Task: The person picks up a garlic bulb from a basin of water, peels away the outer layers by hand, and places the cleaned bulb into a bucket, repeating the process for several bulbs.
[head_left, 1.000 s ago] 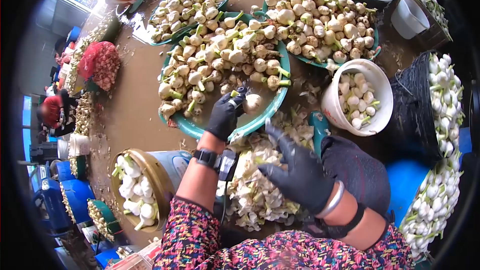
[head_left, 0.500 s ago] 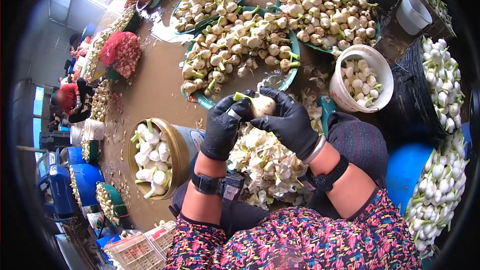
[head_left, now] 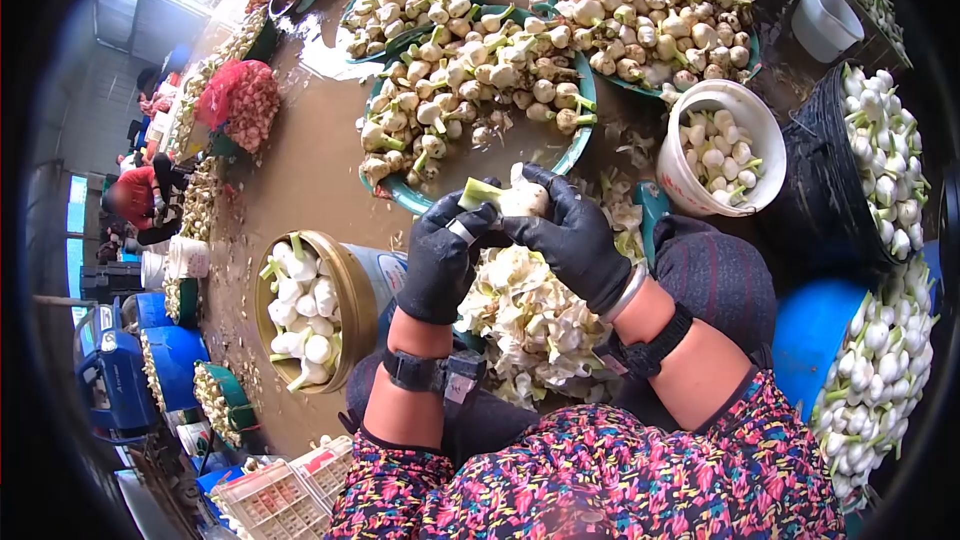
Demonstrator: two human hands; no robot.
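Note:
Between my two black-gloved hands is a garlic bulb (head_left: 524,198) with a short green stem pointing left. My left hand (head_left: 447,252) is closed around the stem side, a pale band showing on one finger. Fingers of my right hand (head_left: 575,237) pinch the bulb from the right, and a flap of whitish skin stands up at its top. Below both hands lies a heap of peeled garlic skins (head_left: 535,315). Just beyond them is a green-rimmed tub (head_left: 590,145) of unpeeled garlic bulbs.
A tan bucket (head_left: 345,315) of peeled bulbs stands at left; a white bucket (head_left: 690,175) of bulbs is at right. Black (head_left: 815,165) and blue (head_left: 810,340) containers hold more white garlic at far right. Farther left, a person in red (head_left: 135,195) bends near a red net sack (head_left: 240,105).
Both hands remain together on the garlic bulb, which has turned slightly. Its stem shows wider and a skin flap now lifts at the top. The view has shifted slightly.

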